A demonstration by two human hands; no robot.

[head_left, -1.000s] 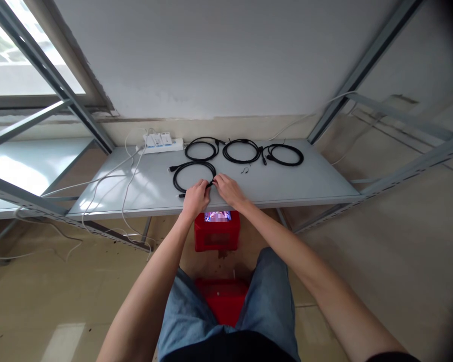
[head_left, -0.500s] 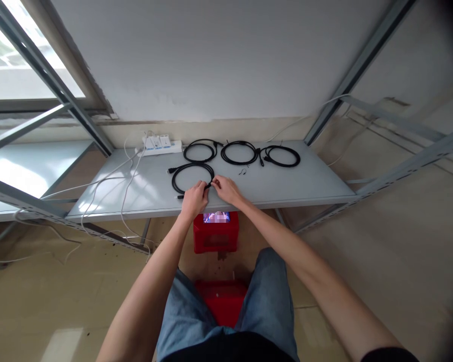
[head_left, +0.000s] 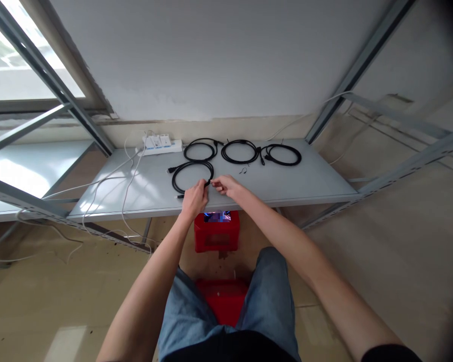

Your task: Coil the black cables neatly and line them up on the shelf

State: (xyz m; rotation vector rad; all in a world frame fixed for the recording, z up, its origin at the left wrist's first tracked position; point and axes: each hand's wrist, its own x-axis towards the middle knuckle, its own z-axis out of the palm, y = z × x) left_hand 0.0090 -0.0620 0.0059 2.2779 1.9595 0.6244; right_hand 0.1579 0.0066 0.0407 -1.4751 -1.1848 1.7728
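Clamping its fingers on the near coil [head_left: 192, 162] on the shelf [head_left: 287, 186], the left hand [head_left: 195, 199] is beside the right hand [head_left: 225, 185], whose curled fingers' grip is unclear. The screen [head_left: 217, 216] is blurred.

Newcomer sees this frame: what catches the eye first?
Probably the bright red stool below the front of the grey shelf, a lit screen on top. Then four coiled black cables on the shelf, the nearest coil gripped by the left hand, the right hand close by.
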